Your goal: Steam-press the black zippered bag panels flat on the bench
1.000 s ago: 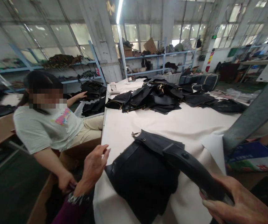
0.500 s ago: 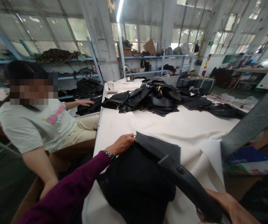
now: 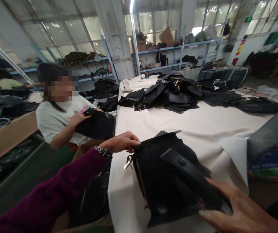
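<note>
The white tabletop point(image 3: 202, 123) held a black bag point(image 3: 158, 168) near its front edge, its strap point(image 3: 189, 174) pointing toward the near right. The left hand point(image 3: 121, 142) pinched the bag's far corner; the right hand point(image 3: 236, 210) gripped the strap.

Bare tabletop point(image 3: 189, 126) between near bag point(image 3: 163, 174) and far black pile point(image 3: 173, 95).

The right hand point(image 3: 238, 210) runs off the bottom edge; co-worker's face blurred.
</note>
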The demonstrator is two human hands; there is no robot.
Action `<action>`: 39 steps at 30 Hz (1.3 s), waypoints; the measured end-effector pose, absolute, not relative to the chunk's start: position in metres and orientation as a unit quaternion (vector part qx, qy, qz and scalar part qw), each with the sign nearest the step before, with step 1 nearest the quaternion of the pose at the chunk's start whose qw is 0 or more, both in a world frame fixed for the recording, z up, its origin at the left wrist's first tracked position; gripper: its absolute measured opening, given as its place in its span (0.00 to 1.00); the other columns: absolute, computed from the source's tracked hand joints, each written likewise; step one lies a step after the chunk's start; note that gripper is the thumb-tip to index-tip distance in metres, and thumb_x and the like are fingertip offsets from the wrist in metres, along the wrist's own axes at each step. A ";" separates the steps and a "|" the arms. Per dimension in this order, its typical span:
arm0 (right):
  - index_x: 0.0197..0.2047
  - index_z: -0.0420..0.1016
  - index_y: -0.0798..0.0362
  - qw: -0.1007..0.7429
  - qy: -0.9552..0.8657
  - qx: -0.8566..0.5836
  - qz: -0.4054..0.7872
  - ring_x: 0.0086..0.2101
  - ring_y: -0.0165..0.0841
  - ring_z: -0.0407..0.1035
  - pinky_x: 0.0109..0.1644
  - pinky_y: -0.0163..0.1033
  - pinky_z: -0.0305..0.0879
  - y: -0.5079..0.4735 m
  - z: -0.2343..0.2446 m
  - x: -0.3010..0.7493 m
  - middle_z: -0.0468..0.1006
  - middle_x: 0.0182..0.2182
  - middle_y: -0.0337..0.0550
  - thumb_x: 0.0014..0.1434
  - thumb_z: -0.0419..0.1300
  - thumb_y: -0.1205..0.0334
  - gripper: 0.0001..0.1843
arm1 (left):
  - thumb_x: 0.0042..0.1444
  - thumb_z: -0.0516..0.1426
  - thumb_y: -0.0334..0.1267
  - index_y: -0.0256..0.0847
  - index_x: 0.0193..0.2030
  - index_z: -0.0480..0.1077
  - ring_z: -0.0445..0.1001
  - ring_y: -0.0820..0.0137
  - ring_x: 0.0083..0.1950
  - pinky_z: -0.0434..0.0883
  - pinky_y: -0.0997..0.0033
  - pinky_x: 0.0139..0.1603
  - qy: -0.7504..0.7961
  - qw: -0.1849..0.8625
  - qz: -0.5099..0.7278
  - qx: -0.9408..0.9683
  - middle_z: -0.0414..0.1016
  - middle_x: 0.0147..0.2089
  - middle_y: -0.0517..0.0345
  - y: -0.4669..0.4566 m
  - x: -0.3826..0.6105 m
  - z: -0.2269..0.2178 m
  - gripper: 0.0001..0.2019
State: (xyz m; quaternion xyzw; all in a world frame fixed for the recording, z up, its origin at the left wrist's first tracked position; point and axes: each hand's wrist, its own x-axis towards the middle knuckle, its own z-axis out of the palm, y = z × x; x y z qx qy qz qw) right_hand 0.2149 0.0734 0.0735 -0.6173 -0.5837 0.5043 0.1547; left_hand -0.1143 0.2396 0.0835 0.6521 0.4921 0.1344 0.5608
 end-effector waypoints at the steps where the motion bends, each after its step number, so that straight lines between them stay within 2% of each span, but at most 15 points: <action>1: 0.60 0.65 0.51 0.143 -0.584 -0.617 0.508 0.36 0.44 0.76 0.36 0.41 0.75 0.073 0.075 0.211 0.74 0.50 0.51 0.47 0.64 0.48 0.38 | 0.50 0.60 0.44 0.34 0.25 0.71 0.62 0.77 0.21 0.60 0.75 0.24 0.491 0.582 0.147 0.631 0.65 0.21 0.61 0.233 -0.114 0.080 0.13; 4: 0.60 0.63 0.51 0.129 -0.596 -0.599 0.519 0.45 0.47 0.72 0.41 0.41 0.74 0.070 0.080 0.199 0.71 0.52 0.51 0.48 0.65 0.49 0.38 | 0.48 0.62 0.45 0.34 0.24 0.70 0.60 0.79 0.21 0.59 0.76 0.24 0.473 0.640 0.182 0.577 0.64 0.21 0.62 0.217 -0.110 0.070 0.14; 7: 0.61 0.61 0.54 0.117 -0.586 -0.574 0.560 0.38 0.42 0.75 0.33 0.39 0.74 0.069 0.086 0.186 0.70 0.52 0.53 0.50 0.65 0.52 0.37 | 0.46 0.64 0.44 0.34 0.21 0.67 0.57 0.80 0.19 0.55 0.77 0.21 0.453 0.682 0.208 0.536 0.60 0.19 0.64 0.206 -0.107 0.060 0.15; 10: 0.61 0.59 0.58 0.117 -0.585 -0.565 0.570 0.31 0.36 0.75 0.31 0.37 0.73 0.070 0.085 0.176 0.70 0.50 0.53 0.50 0.65 0.54 0.37 | 0.46 0.65 0.43 0.33 0.22 0.68 0.58 0.80 0.19 0.55 0.77 0.21 0.443 0.705 0.226 0.505 0.60 0.19 0.64 0.200 -0.107 0.053 0.15; 14: 0.59 0.61 0.57 0.144 -0.600 -0.548 0.565 0.30 0.34 0.75 0.29 0.35 0.71 0.074 0.076 0.170 0.73 0.46 0.49 0.51 0.65 0.54 0.36 | 0.47 0.65 0.43 0.32 0.24 0.69 0.58 0.81 0.19 0.54 0.78 0.21 0.433 0.723 0.242 0.481 0.62 0.20 0.64 0.196 -0.111 0.045 0.15; 17: 0.58 0.62 0.57 0.150 -0.602 -0.532 0.577 0.28 0.32 0.74 0.27 0.33 0.68 0.078 0.076 0.167 0.76 0.35 0.42 0.52 0.65 0.57 0.32 | 0.47 0.65 0.42 0.32 0.24 0.69 0.58 0.81 0.19 0.54 0.79 0.21 0.427 0.728 0.251 0.474 0.61 0.20 0.64 0.193 -0.113 0.040 0.14; 19: 0.53 0.66 0.56 0.151 -0.603 -0.515 0.590 0.25 0.31 0.73 0.25 0.31 0.66 0.080 0.080 0.166 0.75 0.28 0.36 0.52 0.65 0.57 0.27 | 0.47 0.65 0.43 0.32 0.23 0.69 0.57 0.81 0.19 0.53 0.78 0.21 0.422 0.727 0.259 0.474 0.61 0.19 0.64 0.190 -0.113 0.039 0.15; 22: 0.50 0.69 0.54 0.159 -0.599 -0.502 0.604 0.23 0.29 0.71 0.23 0.31 0.64 0.081 0.086 0.164 0.75 0.28 0.35 0.52 0.66 0.56 0.23 | 0.47 0.65 0.44 0.32 0.22 0.69 0.57 0.81 0.18 0.53 0.78 0.20 0.416 0.722 0.277 0.478 0.61 0.18 0.64 0.186 -0.113 0.041 0.16; 26: 0.52 0.68 0.55 0.169 -0.595 -0.503 0.603 0.24 0.30 0.72 0.25 0.31 0.66 0.085 0.092 0.160 0.76 0.25 0.36 0.53 0.66 0.55 0.26 | 0.46 0.65 0.45 0.32 0.22 0.70 0.57 0.81 0.19 0.53 0.79 0.21 0.422 0.709 0.298 0.480 0.61 0.18 0.64 0.179 -0.111 0.043 0.16; 30: 0.38 0.72 0.55 0.217 -0.630 -0.475 0.575 0.21 0.27 0.68 0.23 0.29 0.61 0.098 0.103 0.158 0.72 0.22 0.33 0.55 0.64 0.56 0.12 | 0.45 0.66 0.45 0.32 0.22 0.70 0.58 0.81 0.20 0.55 0.79 0.21 0.421 0.714 0.294 0.475 0.62 0.20 0.63 0.171 -0.108 0.035 0.16; 32: 0.35 0.71 0.55 0.238 -0.644 -0.478 0.547 0.20 0.26 0.66 0.22 0.29 0.60 0.102 0.110 0.162 0.71 0.21 0.33 0.56 0.63 0.55 0.11 | 0.46 0.65 0.44 0.32 0.22 0.70 0.58 0.81 0.21 0.55 0.79 0.21 0.418 0.720 0.294 0.469 0.62 0.20 0.63 0.169 -0.106 0.031 0.16; 36: 0.39 0.72 0.54 0.204 -0.651 -0.517 0.516 0.23 0.29 0.69 0.25 0.32 0.64 0.094 0.116 0.174 0.74 0.27 0.36 0.56 0.63 0.53 0.14 | 0.46 0.66 0.44 0.32 0.23 0.71 0.58 0.81 0.21 0.56 0.79 0.21 0.418 0.722 0.299 0.462 0.63 0.21 0.63 0.167 -0.104 0.030 0.15; 39: 0.51 0.69 0.53 0.172 -0.639 -0.540 0.519 0.27 0.32 0.73 0.28 0.34 0.67 0.078 0.108 0.178 0.75 0.37 0.42 0.54 0.65 0.52 0.24 | 0.46 0.66 0.43 0.31 0.22 0.70 0.59 0.81 0.21 0.55 0.79 0.22 0.418 0.724 0.298 0.461 0.63 0.20 0.63 0.167 -0.103 0.033 0.16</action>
